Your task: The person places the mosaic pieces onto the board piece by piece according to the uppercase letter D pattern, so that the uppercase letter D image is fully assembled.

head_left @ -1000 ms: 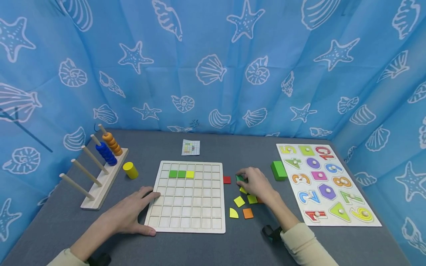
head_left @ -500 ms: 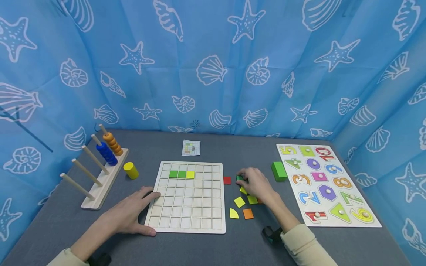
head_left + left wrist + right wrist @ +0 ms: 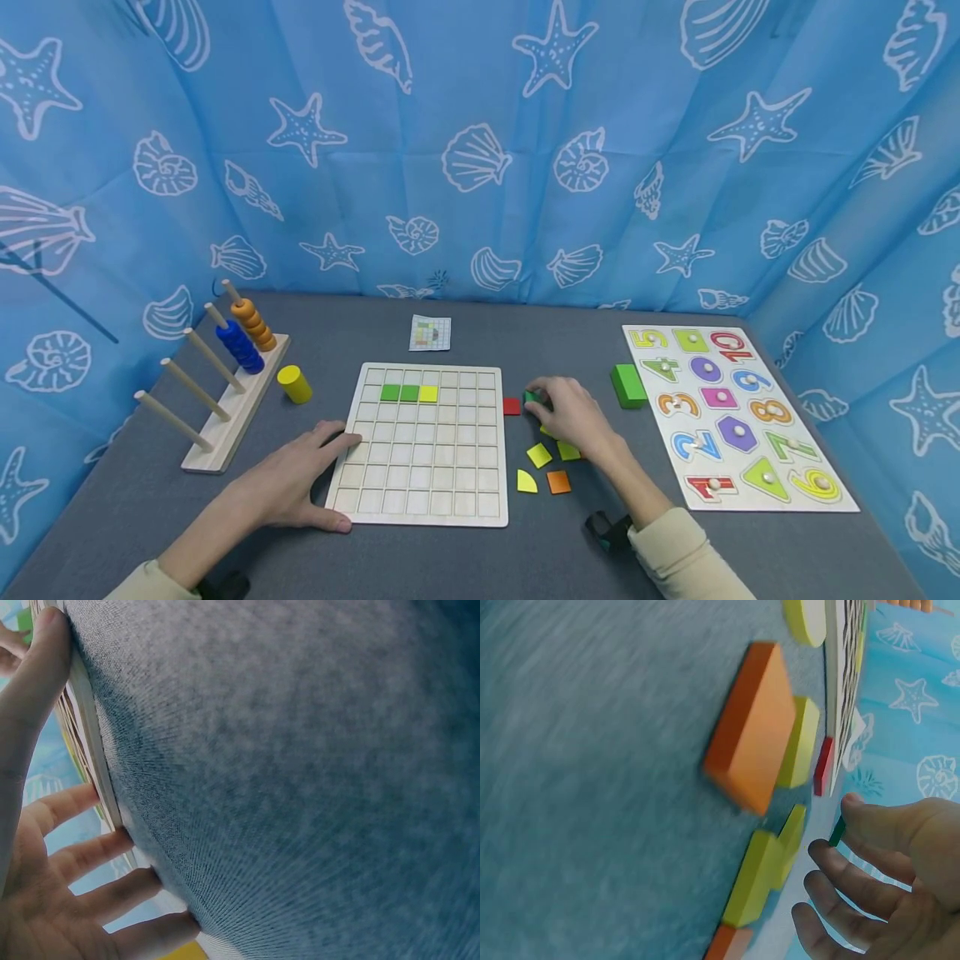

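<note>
Three tiles [image 3: 409,392], two green and one yellow, are sitting in cells of the board [image 3: 420,454], toward its far edge. Right hand [image 3: 573,414] is pinching a loose green tile [image 3: 530,397], just right of the red tile [image 3: 512,407]; left hand [image 3: 292,475] is resting against the board's left edge, fingers spread.

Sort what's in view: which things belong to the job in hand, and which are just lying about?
Likely in use:
grid board
placed green tiles
placed yellow tile
held green tile
red tile
loose yellow pieces
loose orange tiles
card with coloured squares

Apparently just lying about:
peg stand with blue rings and orange rings
yellow cylinder
green block
number-and-shape board
</note>
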### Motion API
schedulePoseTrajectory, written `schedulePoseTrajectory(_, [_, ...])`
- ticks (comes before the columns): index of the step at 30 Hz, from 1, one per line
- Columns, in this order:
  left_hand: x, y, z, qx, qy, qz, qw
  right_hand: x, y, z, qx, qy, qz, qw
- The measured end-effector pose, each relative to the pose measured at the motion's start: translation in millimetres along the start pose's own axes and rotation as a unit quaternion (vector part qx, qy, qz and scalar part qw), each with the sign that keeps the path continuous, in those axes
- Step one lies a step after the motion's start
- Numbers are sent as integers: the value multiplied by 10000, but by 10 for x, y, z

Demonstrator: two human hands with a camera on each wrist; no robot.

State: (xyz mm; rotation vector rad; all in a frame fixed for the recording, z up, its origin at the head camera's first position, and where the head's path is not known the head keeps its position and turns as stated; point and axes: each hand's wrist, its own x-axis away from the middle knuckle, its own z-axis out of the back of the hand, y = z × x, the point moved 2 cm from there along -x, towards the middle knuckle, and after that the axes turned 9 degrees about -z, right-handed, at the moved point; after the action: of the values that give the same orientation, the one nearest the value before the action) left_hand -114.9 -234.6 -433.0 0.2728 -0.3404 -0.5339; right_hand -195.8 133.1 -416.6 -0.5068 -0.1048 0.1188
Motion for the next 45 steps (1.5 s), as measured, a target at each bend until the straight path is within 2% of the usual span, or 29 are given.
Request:
schedulePoseTrajectory(7, [4, 5, 3, -47, 25, -92, 9999, 24, -157, -55, -78, 30, 19, 10000])
schedulePoseTrajectory(12, [2, 6, 3, -17, 49, -57, 10000, 28, -258, -106, -169, 73, 176, 9997])
schedulePoseTrajectory(19, [-7, 9, 2, -15, 36, -43, 10000, 14, -404, -158, -300, -86, 356, 9989])
schedulePoseTrajectory(25, [-14, 2, 3, -11, 19, 66, 10000, -11, -530, -215, -216, -41, 650, 9976])
schedulePoseTrajectory(29, [-7, 13, 1, -45, 39, 29, 10000, -38, -607, -274, -226, 1, 785, 9967])
schedulePoseTrajectory(39, [-15, 1, -4, -96, 54, 44, 9999, -64, -802, -427, -228, -253, 921, 9952])
schedulePoseTrajectory(45, [-13, 16, 0, -93, 49, 12, 9999, -86, -886, -512, -193, -242, 1148, 9929])
